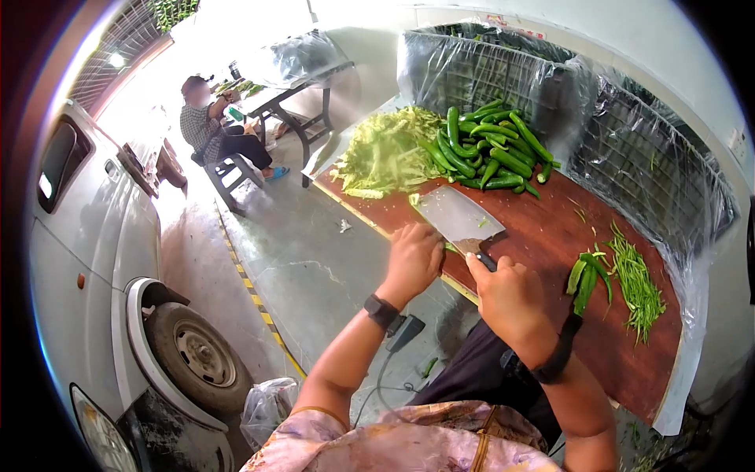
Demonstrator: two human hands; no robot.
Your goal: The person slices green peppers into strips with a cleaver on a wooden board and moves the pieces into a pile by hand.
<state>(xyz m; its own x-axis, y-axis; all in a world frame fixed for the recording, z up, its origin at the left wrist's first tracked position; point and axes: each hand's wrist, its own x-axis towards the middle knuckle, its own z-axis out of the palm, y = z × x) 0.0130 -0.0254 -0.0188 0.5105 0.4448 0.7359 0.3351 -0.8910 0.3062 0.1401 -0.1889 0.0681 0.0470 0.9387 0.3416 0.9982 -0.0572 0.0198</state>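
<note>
My right hand (510, 297) is closed on the black handle of a cleaver (460, 216), whose wide blade lies over the front of the red-brown table (550, 228). At the table's front edge my left hand (415, 256) has its fingers curled around a green pepper (451, 247), mostly hidden by the hand. Behind the blade are a heap of pale green pieces (389, 149) and a pile of whole green peppers (495, 145). To the right lie a few split peppers (586, 279) and a bunch of thin green strips (637, 283).
Plastic-covered crates (503, 79) stand along the table's back. A seated person (206, 126) is at another table (314, 77) at the back left. A white vehicle (106, 228) stands at the left, and a plastic bag (269, 409) is on the floor.
</note>
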